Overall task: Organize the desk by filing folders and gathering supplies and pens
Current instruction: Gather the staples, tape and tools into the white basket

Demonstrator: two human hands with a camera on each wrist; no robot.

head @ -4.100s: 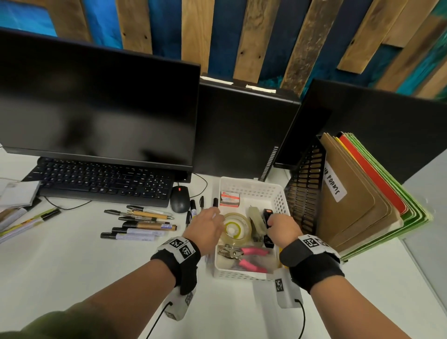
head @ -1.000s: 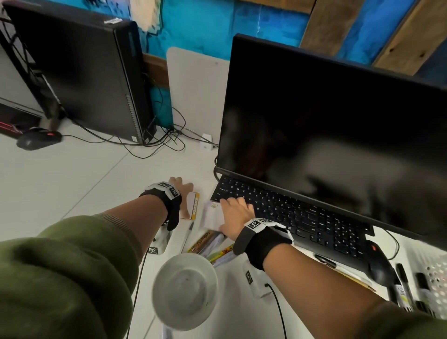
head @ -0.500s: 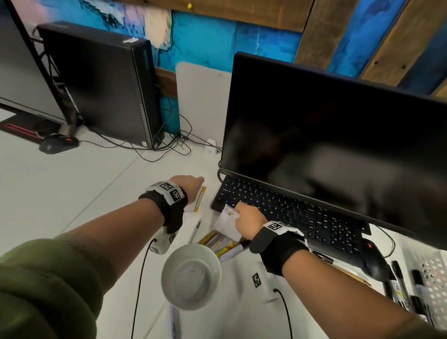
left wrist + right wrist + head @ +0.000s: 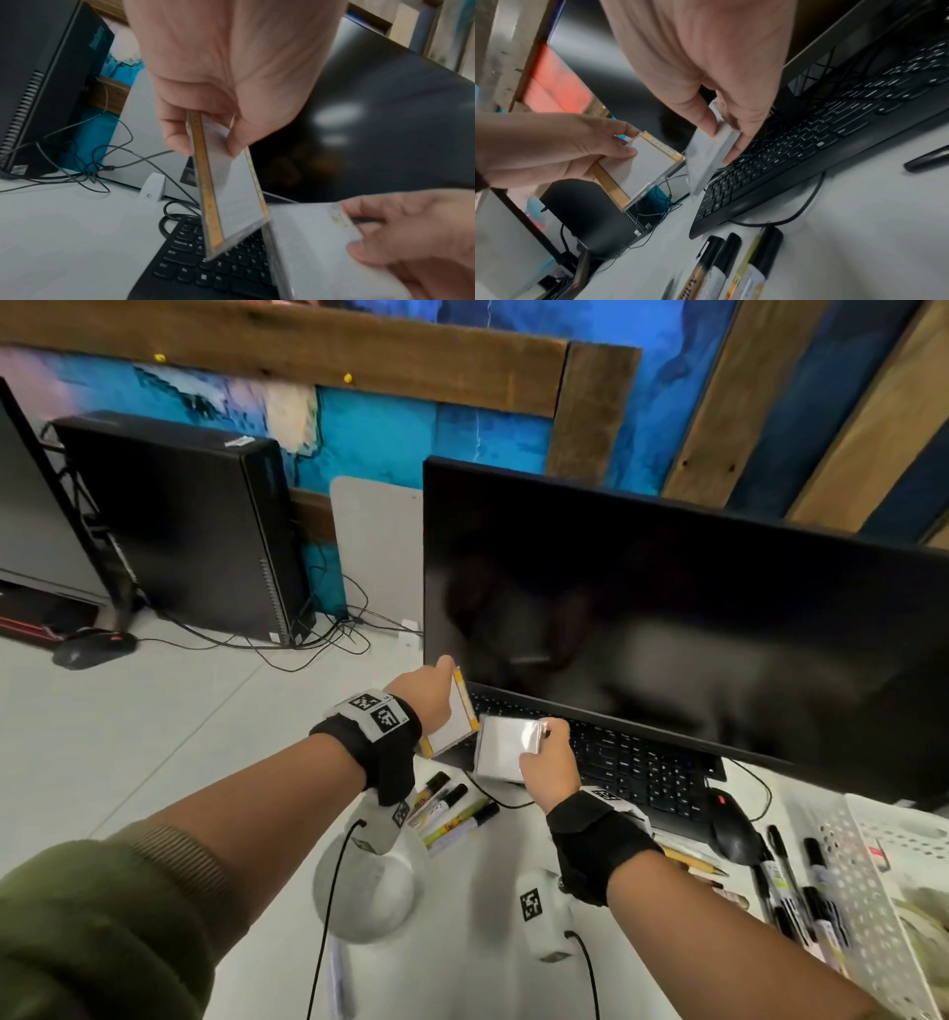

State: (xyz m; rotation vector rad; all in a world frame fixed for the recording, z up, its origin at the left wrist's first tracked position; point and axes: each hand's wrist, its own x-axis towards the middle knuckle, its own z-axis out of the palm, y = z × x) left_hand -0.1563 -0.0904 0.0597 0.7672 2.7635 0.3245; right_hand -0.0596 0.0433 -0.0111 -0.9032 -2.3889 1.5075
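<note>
At the centre of the head view, the left hand (image 4: 429, 693) pinched an orange-edged pad (image 4: 454, 719) between thumb and fingers, held off the desk (image 4: 154, 737). Just to its right, the right hand (image 4: 547, 765) gripped a white packet (image 4: 503, 747) above the keyboard's (image 4: 631, 773) left end, the two items nearly touching. Markers (image 4: 449, 811) lay below them on the desk.

surface (image 4: 169, 731): white | keyboard (image 4: 631, 767) under monitor | markers (image 4: 452, 814) left of keyboard | mouse (image 4: 732, 827), pens (image 4: 785, 880), perforated white basket (image 4: 862, 880) at right | computer tower (image 4: 190, 526), second mouse (image 4: 92, 648) far left
</note>
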